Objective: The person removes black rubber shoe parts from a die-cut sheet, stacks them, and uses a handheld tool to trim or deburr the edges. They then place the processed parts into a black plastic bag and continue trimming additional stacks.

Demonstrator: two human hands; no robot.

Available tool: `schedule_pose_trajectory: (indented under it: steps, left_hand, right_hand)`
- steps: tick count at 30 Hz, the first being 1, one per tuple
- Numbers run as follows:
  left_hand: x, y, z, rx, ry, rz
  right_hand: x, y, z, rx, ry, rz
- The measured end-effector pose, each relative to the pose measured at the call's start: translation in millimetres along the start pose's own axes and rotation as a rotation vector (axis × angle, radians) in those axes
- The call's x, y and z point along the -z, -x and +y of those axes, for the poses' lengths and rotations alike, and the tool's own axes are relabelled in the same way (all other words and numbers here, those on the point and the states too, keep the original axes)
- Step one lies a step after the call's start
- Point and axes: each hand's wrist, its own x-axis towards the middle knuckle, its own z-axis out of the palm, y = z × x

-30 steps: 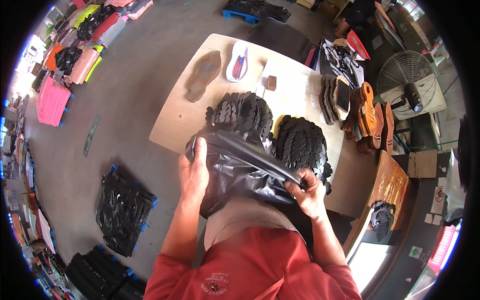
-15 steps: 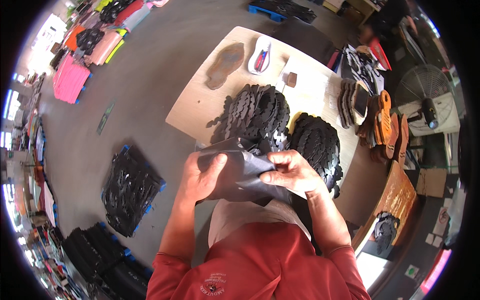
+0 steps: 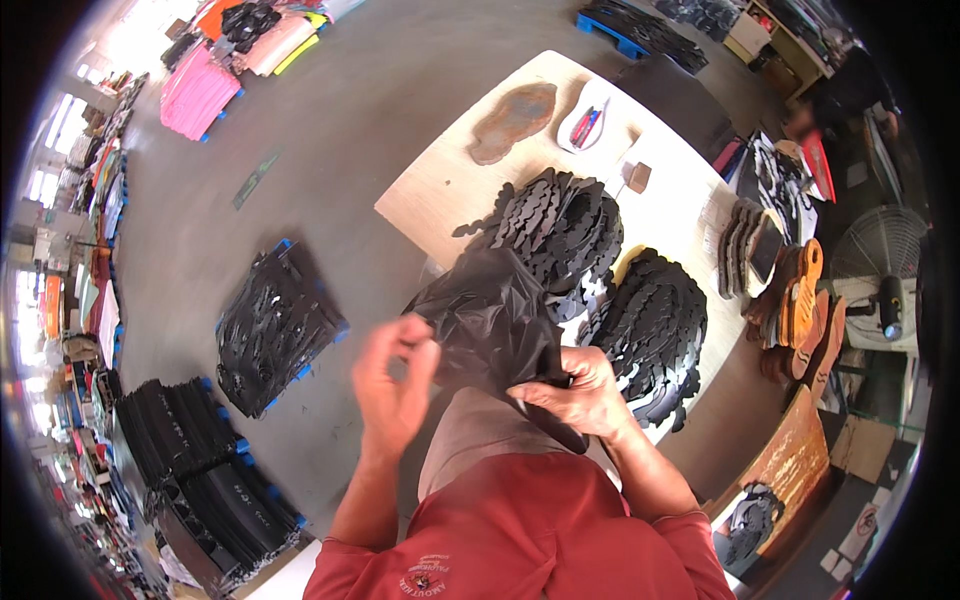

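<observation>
1. Since the earlier frame, the bare left hand (image 3: pixel 392 388) had parted from the thin, crinkled, black plastic bag (image 3: pixel 490 310); its grip was loose, fingers half-curled and blurred just beside it.
2. The right hand's (image 3: pixel 585 392) grip was pinching the bag's near end, before the pale wooden surface (image 3: pixel 425 195).
3. The bag looked in hand but unfilled; 2 heaps of black, scallop-edged flat pieces (image 3: pixel 655 330) remained outside.
4. It looked glossy, limp, creased.

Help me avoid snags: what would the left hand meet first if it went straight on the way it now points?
The left hand would probably meet the black plastic first, at its left edge; depth and blur leave unclear whether they touch.
</observation>
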Motion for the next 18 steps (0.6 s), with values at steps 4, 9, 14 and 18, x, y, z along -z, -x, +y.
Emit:
schedule_pose_trajectory:
  steps: [4, 9, 14, 18]
  left_hand:
    - [-32, 32, -1, 0.407, 0.299, -0.216]
    - [-40, 30, -21, 0.472, 0.641, -0.098]
    - [-21, -9, -43, 0.547, 1.311, -0.017]
    - [15, -60, -73, 0.573, 1.595, -0.154]
  right_hand:
    - [-22, -15, 10, 0.227, 0.465, -0.019]
    - [-32, -12, 19, -0.055, -0.085, 0.046]
    - [-9, -37, 27, -0.064, -0.452, 0.379]
    - [22, -83, 16, 0.051, -0.694, 0.769]
